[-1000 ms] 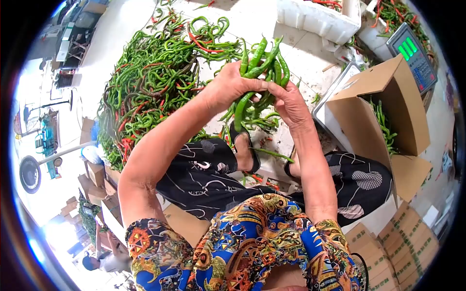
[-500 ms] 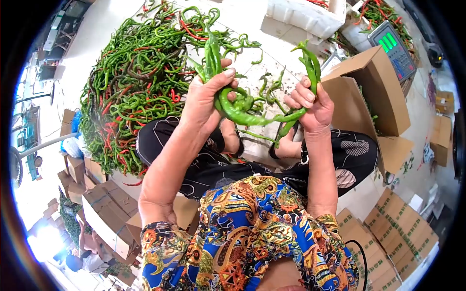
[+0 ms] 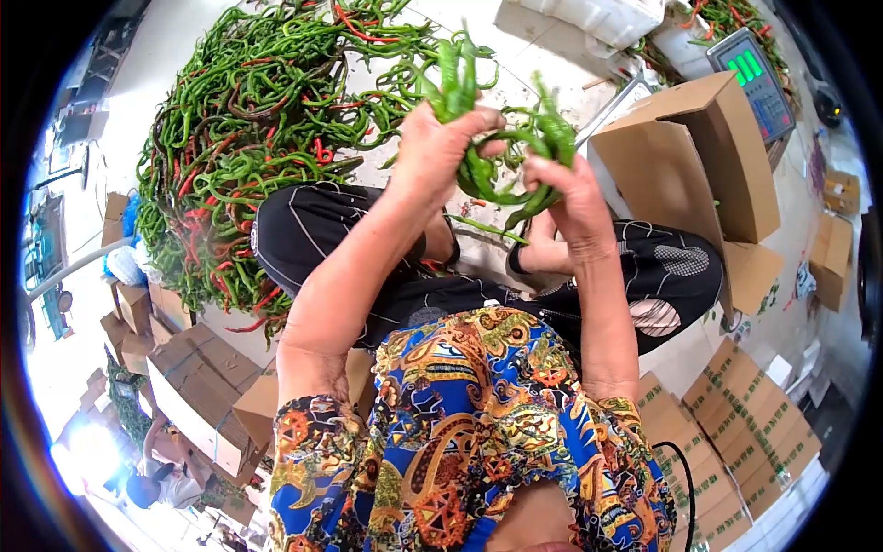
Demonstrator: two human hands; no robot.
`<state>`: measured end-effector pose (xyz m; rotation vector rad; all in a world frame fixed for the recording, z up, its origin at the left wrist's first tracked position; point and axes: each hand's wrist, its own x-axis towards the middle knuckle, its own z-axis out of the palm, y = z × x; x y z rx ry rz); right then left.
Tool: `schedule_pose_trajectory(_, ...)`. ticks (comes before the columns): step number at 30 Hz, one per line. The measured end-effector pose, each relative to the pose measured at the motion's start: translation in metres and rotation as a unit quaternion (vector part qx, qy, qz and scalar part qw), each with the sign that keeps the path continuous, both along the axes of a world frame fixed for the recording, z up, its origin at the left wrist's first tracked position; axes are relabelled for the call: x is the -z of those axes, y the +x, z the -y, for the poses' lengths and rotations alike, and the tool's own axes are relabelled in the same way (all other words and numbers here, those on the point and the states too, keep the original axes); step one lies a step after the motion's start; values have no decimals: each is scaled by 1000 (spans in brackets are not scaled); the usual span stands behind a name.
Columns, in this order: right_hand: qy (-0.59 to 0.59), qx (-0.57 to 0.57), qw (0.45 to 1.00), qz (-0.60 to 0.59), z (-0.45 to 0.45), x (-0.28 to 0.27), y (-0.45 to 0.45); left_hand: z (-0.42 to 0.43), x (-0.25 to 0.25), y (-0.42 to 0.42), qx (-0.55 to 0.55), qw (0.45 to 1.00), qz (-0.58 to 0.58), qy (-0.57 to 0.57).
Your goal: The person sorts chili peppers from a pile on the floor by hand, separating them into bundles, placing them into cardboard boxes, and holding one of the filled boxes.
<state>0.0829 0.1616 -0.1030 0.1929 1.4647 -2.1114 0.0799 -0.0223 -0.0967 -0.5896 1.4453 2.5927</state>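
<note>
My left hand [image 3: 443, 152] is closed round several long green chili peppers [image 3: 451, 81], whose tips stick up above the fist. Close beside it, my right hand [image 3: 575, 198] grips more green chili peppers [image 3: 555, 129], slightly blurred. Curled peppers hang in the space between both hands. A big heap of green and red chili peppers [image 3: 239, 129] lies on the floor to the left. Loose peppers [image 3: 487, 228] rest on the floor between my feet, partly hidden by the hands.
An open cardboard box [image 3: 685, 156] stands at my right, with a scale with a green display [image 3: 754, 83] behind it. A white foam box [image 3: 598, 18] is at the top. Flattened cartons [image 3: 754, 423] lie lower right. Another person [image 3: 170, 478] is at lower left.
My hands have come closer together, the left moving right and the right moving slightly left. The right hand's bunch looks fuller, and the view has shifted a little.
</note>
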Motion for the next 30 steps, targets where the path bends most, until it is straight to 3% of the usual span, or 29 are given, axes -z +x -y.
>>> schedule_pose_trajectory(2,-193,48,979,51,-26,16,-5,12,-11,-3,-21,999,8,30)
schedule_pose_trajectory(4,-265,52,962,48,-43,17,-7,26,-8,-4,-18,994,-21,104)
schedule_pose_trajectory(7,-311,66,947,44,-57,2,-10,33,-14,-2,5,977,-38,211)
schedule_pose_trajectory(14,-373,15,928,-15,-75,-28,-15,31,-22,-3,54,943,-109,308)
schedule_pose_trajectory(19,-406,-13,913,-43,-83,-47,-18,23,-9,-6,15,978,-67,196)
schedule_pose_trajectory(22,-387,-8,919,-69,-81,-63,-19,12,-8,-6,36,989,-15,142)
schedule_pose_trajectory(23,-398,-37,912,-88,-83,-61,-22,11,-5,-5,58,980,-31,189)
schedule_pose_trajectory(26,-314,21,947,-69,-78,-62,-19,10,-8,-3,106,959,-63,254)
schedule_pose_trajectory(28,-201,43,976,-73,-75,-48,-14,10,-10,-4,121,954,-73,263)
schedule_pose_trajectory(30,-159,106,981,-36,-64,-39,-6,5,-13,-3,113,959,-73,248)
